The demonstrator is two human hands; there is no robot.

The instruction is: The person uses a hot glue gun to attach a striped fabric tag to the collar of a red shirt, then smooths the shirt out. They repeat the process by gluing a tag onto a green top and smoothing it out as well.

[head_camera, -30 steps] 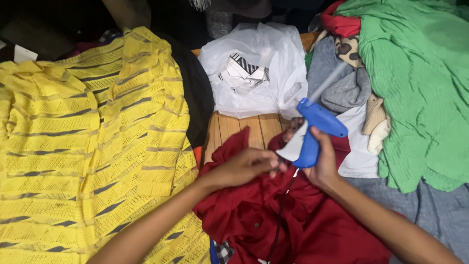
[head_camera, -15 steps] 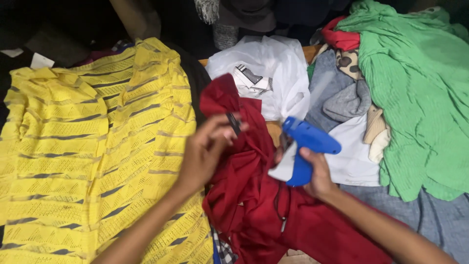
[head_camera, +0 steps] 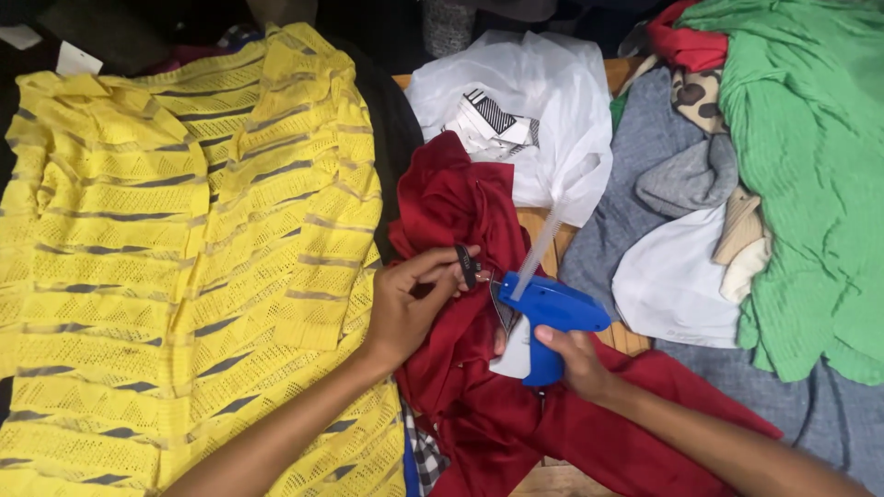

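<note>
The red garment [head_camera: 479, 368] lies bunched on the table between a yellow knit top [head_camera: 184, 258] and a clothes pile. The left hand [head_camera: 405, 308] pinches its small dark label [head_camera: 467, 265]; the right hand [head_camera: 575, 359] grips a blue tagging gun [head_camera: 551, 317], needle at the label.

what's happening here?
A person is working on a red garment with a blue tagging gun. The left hand pinches a fold of the garment with a small dark tag near the gun's tip; the right hand grips the gun's handle. A yellow knit top lies spread to the left, a white bag behind, and green and grey clothes are piled to the right.
</note>
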